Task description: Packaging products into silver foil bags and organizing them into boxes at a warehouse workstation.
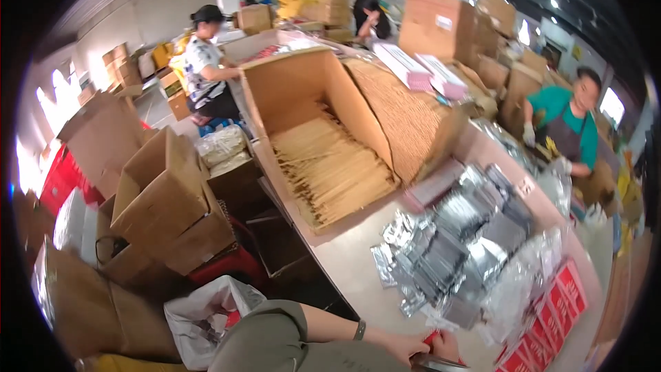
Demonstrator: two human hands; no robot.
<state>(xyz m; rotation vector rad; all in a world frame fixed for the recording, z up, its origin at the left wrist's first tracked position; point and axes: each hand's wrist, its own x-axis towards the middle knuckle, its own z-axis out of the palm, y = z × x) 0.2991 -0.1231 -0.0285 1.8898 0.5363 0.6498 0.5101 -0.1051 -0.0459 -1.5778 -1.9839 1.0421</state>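
Observation:
My left hand [406, 347], with a dark band on its wrist, reaches in from the lower edge. Its fingers are closed at a small red item [432, 337], partly hidden between my hands. My right hand [447, 346] curls at the other side of the red item; its fingers are partly cut off by the frame. A dark, shiny flat thing [439, 364] lies just below both hands, too cropped to name. Past them on the pale table [351, 251] is a heap of silver-grey plastic packets [441, 255]. Red printed packets [544, 334] lie in an overlapping row to the right.
A large open carton [296, 86] holding stacked brown pieces stands on the table. Pink-and-white boxes [403, 65] lie behind it. Empty cartons [155, 196] and a white-lined bin [206, 310] stand at left. A co-worker in green [568, 131] works across the table; others are farther back.

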